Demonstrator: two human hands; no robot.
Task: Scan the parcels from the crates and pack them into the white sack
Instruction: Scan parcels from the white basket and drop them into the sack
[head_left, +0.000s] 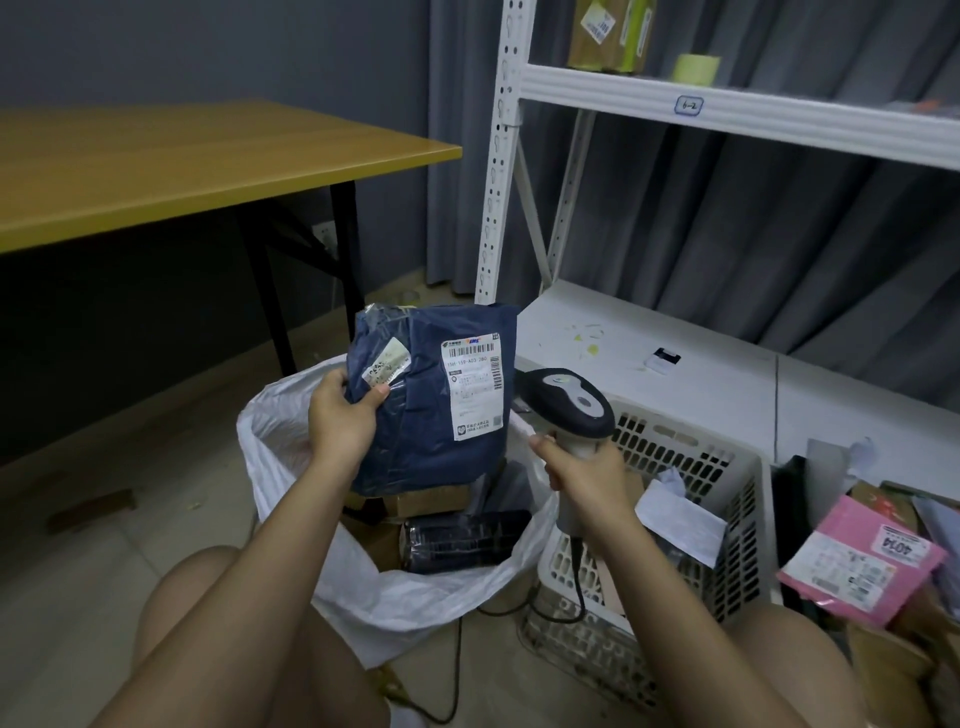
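With several parcels already in the white sack (291, 467), the left hand (340, 415) gripped a blue parcel (431, 395) and the right hand (587, 475) clasped the scanner (569, 400), apparently mid-scan, while the crate (691, 467) still held more.

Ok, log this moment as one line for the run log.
step: scanning | left hand: holds blue parcel over white sack | right hand: grips scanner

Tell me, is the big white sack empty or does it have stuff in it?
It has stuff in it. The white sack gapes open, and a black wrapped parcel and brown boxes lie inside.
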